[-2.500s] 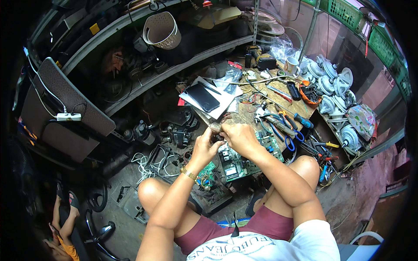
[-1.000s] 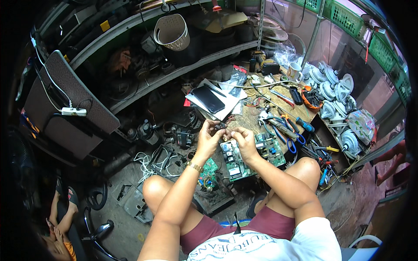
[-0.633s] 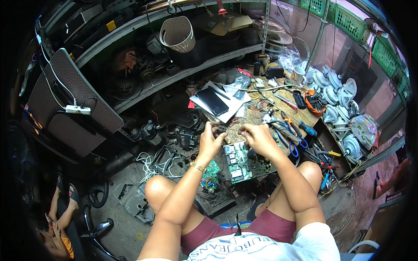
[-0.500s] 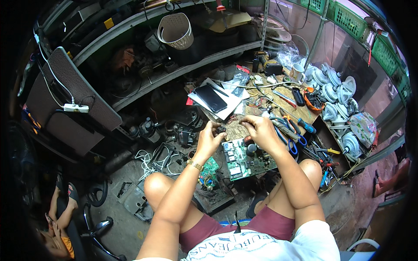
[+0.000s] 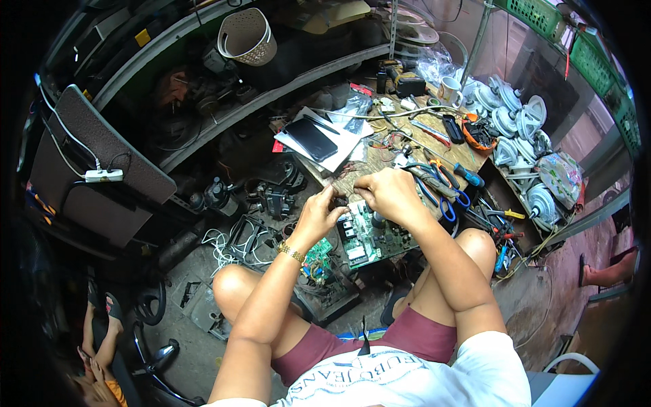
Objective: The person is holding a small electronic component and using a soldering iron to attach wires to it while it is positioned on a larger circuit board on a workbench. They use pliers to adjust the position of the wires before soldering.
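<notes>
My left hand [image 5: 319,216] is closed on a small dark part [image 5: 339,202], which is mostly hidden by the fingers. Just right of it, my right hand [image 5: 384,193] is pinched, its fingertips over the front of the cluttered workbench; what they hold is too small or hidden to name. Below both hands lies a large green circuit board [image 5: 359,244] with black components. A smaller board [image 5: 317,256] sits lower left, among wires. Pliers and scissors [image 5: 444,197] and a blue-handled screwdriver [image 5: 468,175] are right of my hands. A black phone [image 5: 312,139] lies on white sheets beyond.
Metal shelving [image 5: 285,81] holds a perforated basket [image 5: 247,41]. White discs [image 5: 515,122] pile at right beside a tool box [image 5: 515,230]. A power strip [image 5: 103,175] hangs on a dark panel at left. Two other people show: legs [image 5: 108,332] lower left, a foot [image 5: 607,275] at right.
My hands, together 2.5 seconds ago, drew apart; since half a second ago my right fingertips have come nearer the left hand again. A bare foot has appeared at right. The view shifts slightly.
</notes>
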`<control>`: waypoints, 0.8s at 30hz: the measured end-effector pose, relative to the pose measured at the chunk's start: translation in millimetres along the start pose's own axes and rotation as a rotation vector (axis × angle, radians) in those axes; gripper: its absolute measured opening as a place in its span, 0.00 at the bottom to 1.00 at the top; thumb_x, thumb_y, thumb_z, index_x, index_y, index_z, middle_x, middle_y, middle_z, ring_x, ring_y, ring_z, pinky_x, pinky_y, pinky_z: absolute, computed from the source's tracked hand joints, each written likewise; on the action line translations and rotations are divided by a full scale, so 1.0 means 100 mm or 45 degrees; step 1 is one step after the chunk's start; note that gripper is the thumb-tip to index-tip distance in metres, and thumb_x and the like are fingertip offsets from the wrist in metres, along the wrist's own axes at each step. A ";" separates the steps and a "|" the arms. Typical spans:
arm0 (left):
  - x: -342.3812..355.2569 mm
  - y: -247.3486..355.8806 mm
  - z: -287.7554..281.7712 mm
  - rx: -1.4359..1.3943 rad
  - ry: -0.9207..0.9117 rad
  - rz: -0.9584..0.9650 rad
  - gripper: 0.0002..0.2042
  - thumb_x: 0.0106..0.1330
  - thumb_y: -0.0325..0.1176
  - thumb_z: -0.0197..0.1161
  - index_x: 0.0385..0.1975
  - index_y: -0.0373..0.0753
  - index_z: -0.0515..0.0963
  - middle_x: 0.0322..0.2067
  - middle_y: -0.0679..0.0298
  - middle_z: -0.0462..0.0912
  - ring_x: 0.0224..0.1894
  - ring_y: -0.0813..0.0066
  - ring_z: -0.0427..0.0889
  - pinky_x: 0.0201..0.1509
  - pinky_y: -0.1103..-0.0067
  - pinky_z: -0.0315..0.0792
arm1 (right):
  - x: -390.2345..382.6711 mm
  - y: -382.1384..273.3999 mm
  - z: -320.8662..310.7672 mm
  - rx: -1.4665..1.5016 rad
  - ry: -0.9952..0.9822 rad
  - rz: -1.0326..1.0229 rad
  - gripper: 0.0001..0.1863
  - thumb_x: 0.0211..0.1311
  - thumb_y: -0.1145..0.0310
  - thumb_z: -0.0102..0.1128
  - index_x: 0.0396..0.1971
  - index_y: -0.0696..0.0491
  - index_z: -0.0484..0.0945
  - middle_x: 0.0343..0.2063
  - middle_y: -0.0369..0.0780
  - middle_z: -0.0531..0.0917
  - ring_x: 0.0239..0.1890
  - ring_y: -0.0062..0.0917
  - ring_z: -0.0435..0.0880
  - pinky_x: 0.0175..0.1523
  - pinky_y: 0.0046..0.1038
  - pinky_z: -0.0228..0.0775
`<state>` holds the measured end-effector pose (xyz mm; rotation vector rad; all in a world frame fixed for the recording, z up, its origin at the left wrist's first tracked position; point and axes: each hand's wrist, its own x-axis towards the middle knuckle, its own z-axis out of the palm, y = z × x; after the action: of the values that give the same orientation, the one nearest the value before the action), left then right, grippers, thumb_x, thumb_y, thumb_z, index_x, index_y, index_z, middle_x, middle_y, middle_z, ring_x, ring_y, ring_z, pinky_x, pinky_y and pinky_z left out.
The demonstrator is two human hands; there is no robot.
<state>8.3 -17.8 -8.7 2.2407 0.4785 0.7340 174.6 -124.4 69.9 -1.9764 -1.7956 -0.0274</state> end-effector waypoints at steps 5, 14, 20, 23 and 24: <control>-0.04 0.06 0.14 -0.350 -0.119 -0.144 0.15 0.55 0.27 0.69 0.40 0.31 0.74 0.35 0.53 0.83 0.36 0.60 0.83 0.41 0.74 0.75 | -0.02 0.12 0.06 0.084 -0.025 0.051 0.09 0.54 0.61 0.62 0.33 0.45 0.86 0.23 0.44 0.84 0.28 0.39 0.84 0.34 0.37 0.75; -0.02 0.01 0.31 -0.966 0.014 -0.234 0.11 0.62 0.24 0.64 0.43 0.33 0.72 0.35 0.67 0.78 0.37 0.84 0.76 0.43 0.83 0.72 | -0.05 0.08 0.27 0.459 0.157 0.126 0.09 0.54 0.60 0.63 0.32 0.45 0.86 0.23 0.42 0.85 0.27 0.37 0.84 0.33 0.36 0.75; 0.04 -0.06 0.04 -0.701 0.015 -0.197 0.13 0.61 0.24 0.64 0.44 0.32 0.70 0.39 0.62 0.80 0.44 0.78 0.78 0.48 0.80 0.72 | -0.06 0.35 0.08 0.939 -0.036 0.383 0.14 0.58 0.58 0.61 0.37 0.52 0.84 0.22 0.42 0.85 0.24 0.26 0.85 0.32 0.28 0.74; 0.04 -0.02 -0.01 -0.412 -0.003 -0.117 0.16 0.58 0.24 0.66 0.43 0.31 0.70 0.40 0.56 0.81 0.44 0.72 0.81 0.47 0.79 0.74 | -0.03 0.23 0.02 0.666 -0.269 0.393 0.16 0.59 0.53 0.61 0.37 0.50 0.85 0.25 0.42 0.85 0.28 0.33 0.85 0.37 0.31 0.74; 0.05 0.02 -0.03 -0.336 0.023 -0.090 0.16 0.57 0.24 0.67 0.42 0.31 0.70 0.40 0.55 0.81 0.44 0.69 0.81 0.47 0.78 0.74 | -0.06 0.17 -0.05 0.558 -0.268 0.282 0.19 0.58 0.49 0.60 0.37 0.48 0.85 0.26 0.44 0.85 0.33 0.39 0.85 0.40 0.36 0.74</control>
<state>10.2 -15.0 -4.2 1.9639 0.4397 0.7358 191.7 -133.0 67.1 -1.8878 -1.5241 0.6123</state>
